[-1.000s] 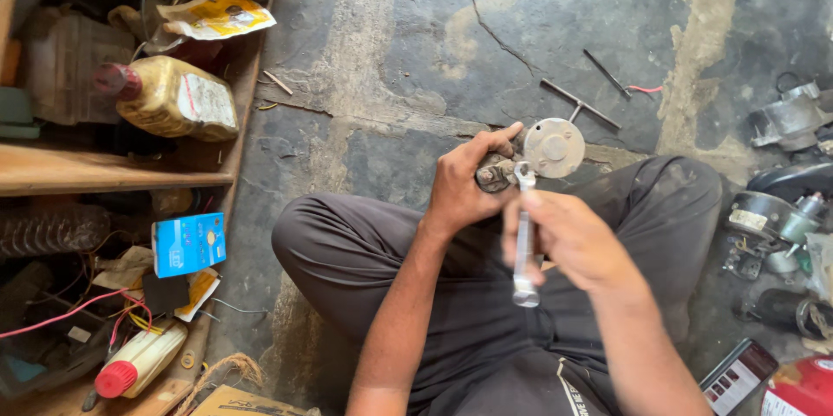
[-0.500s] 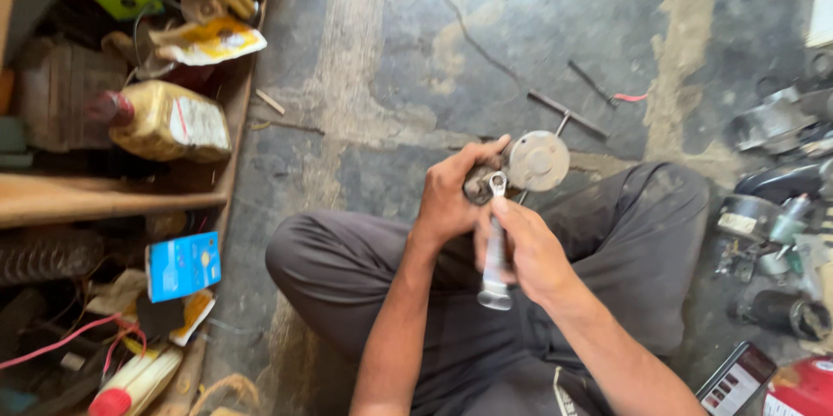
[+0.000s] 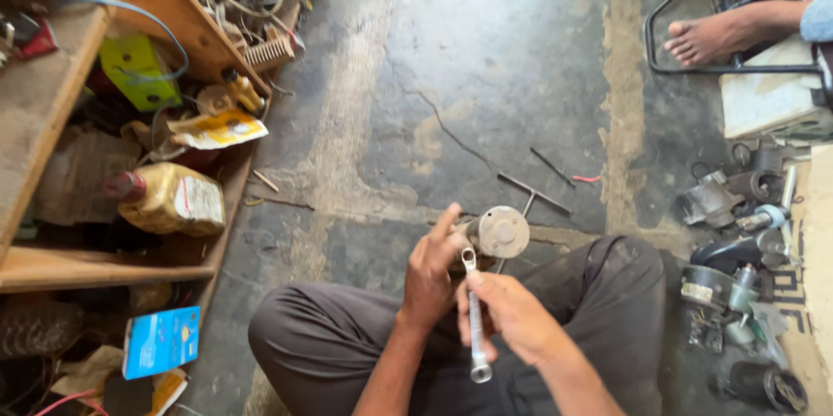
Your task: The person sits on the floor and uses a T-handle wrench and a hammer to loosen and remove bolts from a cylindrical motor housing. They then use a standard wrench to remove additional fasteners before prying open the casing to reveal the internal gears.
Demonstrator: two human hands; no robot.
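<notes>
Near centre, over the lap: the person sits cross-legged on the concrete floor [image 3: 521,78], both hands meeting just above the knees.
Left hand [image 3: 431,273]: curled around a small metal part [image 3: 496,234] with a round flat face, forefinger raised; it holds the part steady.
Right hand [image 3: 512,312]: closed around the shank of a ring spanner [image 3: 475,316], thumb on top.
Spanner axis: runs near to far, almost upright in the view; its ring end sits at the part, just left of the round face, and its free end points back toward the body.
Key relation: the part lies directly far of the right hand, touching the spanner's ring; the left hand is the nearer one to it.
Against half a second ago: the grip and the spanner's line look the same; the view has tipped farther up the floor, bringing another person's bare feet [image 3: 720,0] into sight far right.
Surroundings: wooden shelf [image 3: 104,264] with an oil bottle [image 3: 169,199] left; loose metal parts [image 3: 737,234] right.
</notes>
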